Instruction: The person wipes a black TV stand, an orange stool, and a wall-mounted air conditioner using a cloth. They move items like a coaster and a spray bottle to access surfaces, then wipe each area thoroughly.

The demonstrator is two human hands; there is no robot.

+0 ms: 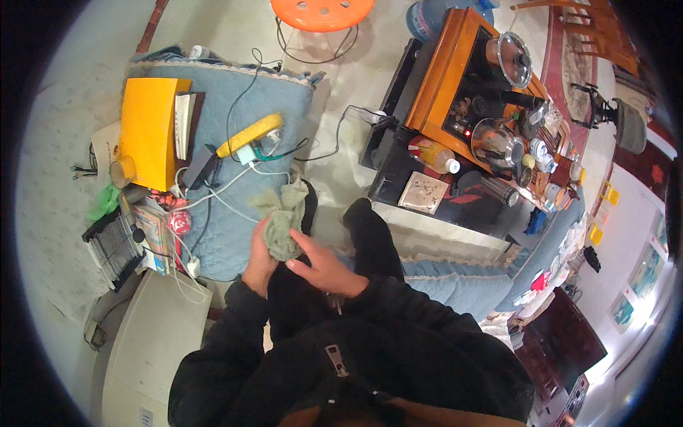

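A soft, pale green cloth point(283, 237), bunched up, lies between my two hands in front of my lap. My left hand point(260, 260) is closed around its left side. My right hand point(323, 264) touches the cloth from the right with thumb and fingers. The upper part of the cloth hangs loose near the blue quilted cover point(224, 235) on my left. On that cover rest a yellow power strip point(251, 133) with chargers plugged in, a black power adapter point(200, 166) and white cables.
Beside the cover's left part stand a yellow box point(149, 133) and a roll of tape point(122, 171). To my right, a black table point(459, 213) holds an oil-coloured drink bottle point(433, 155), a steel kettle point(496, 147) and a patterned tile point(423, 193). An orange stool point(323, 16) stands ahead.
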